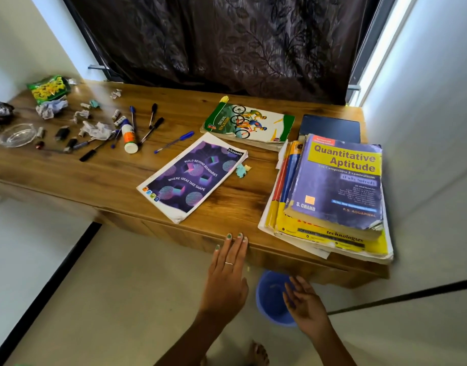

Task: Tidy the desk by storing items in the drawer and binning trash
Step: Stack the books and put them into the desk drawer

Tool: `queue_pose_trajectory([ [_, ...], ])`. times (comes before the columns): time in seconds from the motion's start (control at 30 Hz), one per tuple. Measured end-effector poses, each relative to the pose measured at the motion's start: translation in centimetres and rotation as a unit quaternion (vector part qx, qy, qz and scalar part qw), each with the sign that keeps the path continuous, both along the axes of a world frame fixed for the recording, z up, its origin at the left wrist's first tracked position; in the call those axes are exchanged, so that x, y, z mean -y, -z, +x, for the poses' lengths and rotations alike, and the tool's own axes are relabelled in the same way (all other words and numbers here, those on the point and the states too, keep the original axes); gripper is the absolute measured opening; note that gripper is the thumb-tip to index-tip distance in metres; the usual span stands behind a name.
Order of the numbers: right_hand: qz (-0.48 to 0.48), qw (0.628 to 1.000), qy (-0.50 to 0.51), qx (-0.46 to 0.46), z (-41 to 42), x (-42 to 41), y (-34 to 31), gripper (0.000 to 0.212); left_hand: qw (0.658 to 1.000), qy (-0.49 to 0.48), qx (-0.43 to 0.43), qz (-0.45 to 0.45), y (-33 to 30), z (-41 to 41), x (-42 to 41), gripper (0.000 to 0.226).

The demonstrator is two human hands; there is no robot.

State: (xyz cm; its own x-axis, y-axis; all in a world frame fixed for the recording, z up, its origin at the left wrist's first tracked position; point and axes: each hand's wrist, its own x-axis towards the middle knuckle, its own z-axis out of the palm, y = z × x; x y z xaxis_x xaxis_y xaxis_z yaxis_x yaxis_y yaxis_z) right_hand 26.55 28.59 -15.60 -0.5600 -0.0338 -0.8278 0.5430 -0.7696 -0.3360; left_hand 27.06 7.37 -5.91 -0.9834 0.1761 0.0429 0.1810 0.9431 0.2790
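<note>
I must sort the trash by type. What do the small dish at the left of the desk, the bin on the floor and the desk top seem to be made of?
Dish: clear glass or hard plastic; see-through, glinting rim.
Bin: blue plastic; smooth, even colour.
Desk top: wood or wood-look laminate; brown grain, slight sheen.

Wood-grain desk [116, 167], satin; glossy paper notebook [192, 178]; plastic bin [269, 299].

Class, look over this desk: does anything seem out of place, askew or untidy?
Yes. Crumpled paper scraps and a snack wrapper litter the desk's far left end, among scattered pens. The purple notebook lies askew, its corner past the desk edge. The book stack also overhangs the front edge.
</note>
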Motion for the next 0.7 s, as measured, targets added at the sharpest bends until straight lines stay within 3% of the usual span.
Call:
queue_pose_trajectory([
  [0.23,0.016,1.000,0.008,0.022,-2.1,-0.2,-1.0,0.021,1.000,0.006,-0.003,-0.002,-0.5,0.2,-0.1,0.091],
  [0.7,0.034,0.999,-0.001,0.038,2.3,1.4,-0.4,0.029,0.998,0.057,0.014,-0.019,-2.3,0.5,2.4,0.072],
])
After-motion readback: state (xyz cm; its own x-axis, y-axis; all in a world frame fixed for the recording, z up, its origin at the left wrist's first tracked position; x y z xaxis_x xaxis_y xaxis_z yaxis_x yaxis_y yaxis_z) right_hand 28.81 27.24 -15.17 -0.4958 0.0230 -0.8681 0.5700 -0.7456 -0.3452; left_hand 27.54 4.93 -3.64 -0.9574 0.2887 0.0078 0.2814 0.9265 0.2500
